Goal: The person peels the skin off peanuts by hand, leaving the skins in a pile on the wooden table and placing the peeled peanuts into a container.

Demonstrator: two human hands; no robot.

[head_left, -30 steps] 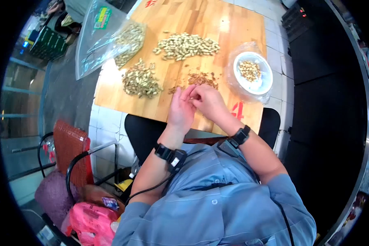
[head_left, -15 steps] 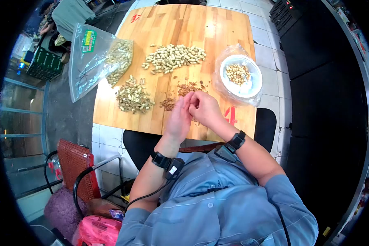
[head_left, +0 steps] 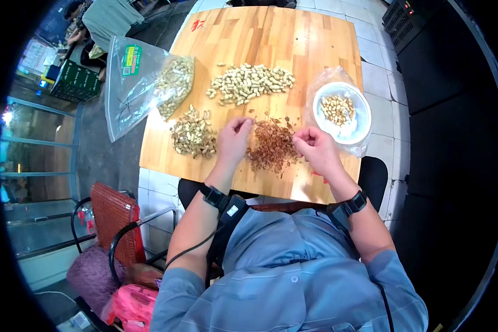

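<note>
On the wooden table [head_left: 315, 55], a pile of reddish-brown skins [head_left: 272, 145] lies between my two hands. At its left edge is my left hand [head_left: 235, 138], fingers bent and pressed together; what they hold, if anything, is hidden. My right hand [head_left: 317, 148] pinches at the right edge of the skins, its fingertips too small to show any held piece. Whole peanuts [head_left: 252, 83] are heaped beyond the skins. Empty-looking shells [head_left: 192, 133] form a heap left of my left hand. Shelled kernels [head_left: 337, 109] sit in a white bowl [head_left: 361, 128] at the right.
A clear plastic bag [head_left: 128, 91] with peanuts hangs over the table's left edge. Clear film lies under the bowl. A red-brown chair [head_left: 115, 218] with a purple cushion and a pink bag [head_left: 133, 304] stands at lower left. A person is partly visible at upper left.
My hands, earlier together over the skins, have moved apart to either side, uncovering the pile. The camera view has shifted.
</note>
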